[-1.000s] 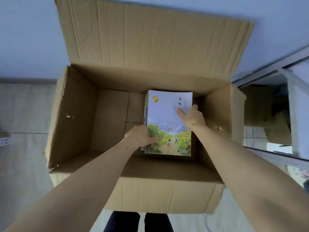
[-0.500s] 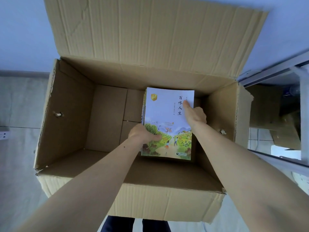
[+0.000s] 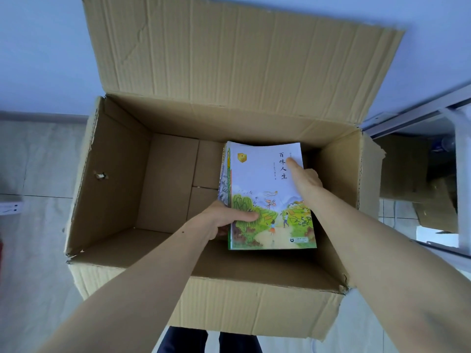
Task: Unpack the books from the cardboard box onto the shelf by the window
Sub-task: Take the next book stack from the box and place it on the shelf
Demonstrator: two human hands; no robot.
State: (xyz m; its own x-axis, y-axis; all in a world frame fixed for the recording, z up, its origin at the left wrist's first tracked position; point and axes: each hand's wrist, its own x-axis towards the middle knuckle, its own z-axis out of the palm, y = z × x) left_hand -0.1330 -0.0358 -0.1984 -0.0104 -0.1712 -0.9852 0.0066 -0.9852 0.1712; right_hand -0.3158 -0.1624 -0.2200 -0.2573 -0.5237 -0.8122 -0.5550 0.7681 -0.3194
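Note:
An open cardboard box [image 3: 107, 179] stands on the floor below me, its far flap upright against the wall. Inside, at the right, is a stack of books [image 3: 267, 200] whose top cover shows a painted green landscape and Chinese characters. My left hand [image 3: 224, 217] grips the stack's left edge, thumb lying on the cover and fingers underneath. My right hand [image 3: 304, 182] holds the right edge, thumb stretched over the cover and fingers curled behind it. The lower books show only as thin edges at the left.
The left half of the box floor [image 3: 168, 184] is bare cardboard. A window frame [image 3: 418, 115] runs along the right, with flattened cardboard [image 3: 407, 171] behind it. A power strip [image 3: 10, 207] lies at the far left. My legs [image 3: 209, 340] stand just behind the box.
The stack has come up toward me and looks larger; both hands keep their hold on its edges. The view has shifted slightly closer over the box.

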